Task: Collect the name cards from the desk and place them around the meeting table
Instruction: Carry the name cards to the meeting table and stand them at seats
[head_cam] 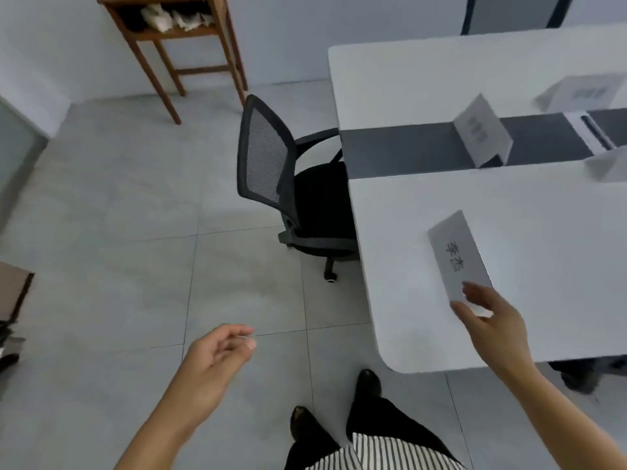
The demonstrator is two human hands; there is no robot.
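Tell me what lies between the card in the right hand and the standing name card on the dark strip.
Head view: only bare white tabletop separates the held card from the standing name card; nothing rests there.

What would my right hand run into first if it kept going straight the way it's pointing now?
Probably the standing name card on the table's dark centre strip. The right hand, holding a name card, points up across the bare white tabletop; depth is uncertain.
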